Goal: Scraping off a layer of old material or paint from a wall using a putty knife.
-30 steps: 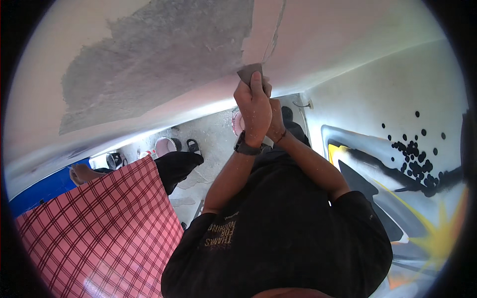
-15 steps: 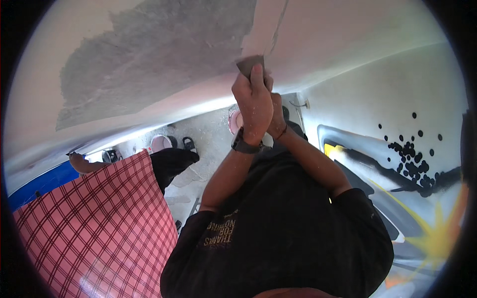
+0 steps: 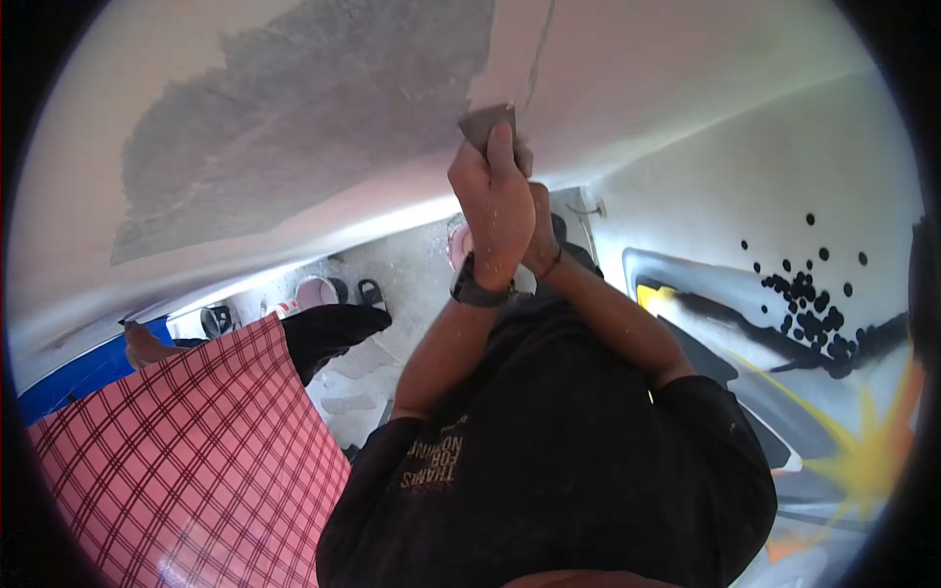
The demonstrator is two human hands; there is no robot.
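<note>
My left hand point(image 3: 495, 211) is closed around a putty knife point(image 3: 486, 125), its thumb lying along the flat grey blade. The blade's edge is against the pale wall point(image 3: 588, 78), at the lower right corner of a rough grey patch point(image 3: 323, 108). Just behind my left hand, to its right, is my right hand point(image 3: 541, 225). It looks closed, but its fingers and whatever they hold are mostly hidden. A thin crack point(image 3: 537, 59) runs up the wall above the blade.
At left, a person in a pink checked garment point(image 3: 196, 441) has a hand point(image 3: 147, 348) near the wall. Buckets point(image 3: 317, 291) and sandals point(image 3: 371, 293) are on the floor below. A painted side wall point(image 3: 725, 176) stands to my right.
The view has shifted slightly. My hands and the putty knife have moved a little up the wall, staying beside the grey patch. The other person's hand has shifted slightly down and left.
</note>
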